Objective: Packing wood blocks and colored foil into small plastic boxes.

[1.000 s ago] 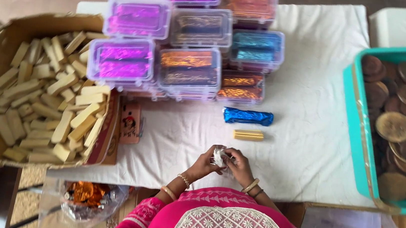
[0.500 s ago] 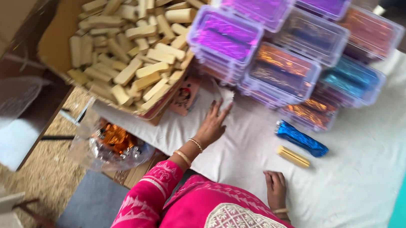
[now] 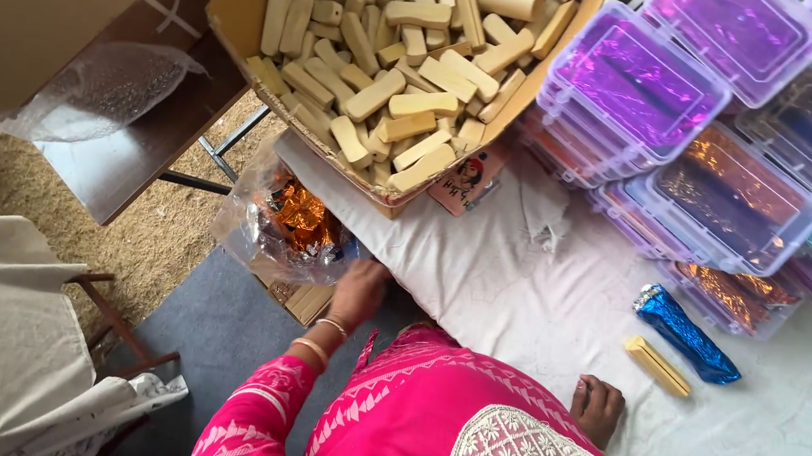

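Looks like the fetching step: left hand is down at the clear bag of orange foil wrappers below the table's near-left edge, fingers hidden so can't tell the grip. Right hand rests loosely curled and empty on the white cloth, near the bare yellow bar and blue-wrapped bar. Next it'd need a clean pinch on one sheet.

White cloth-covered table: cardboard box of tan sticks at 11 o'clock, stacked clear plastic boxes at 1 o'clock.
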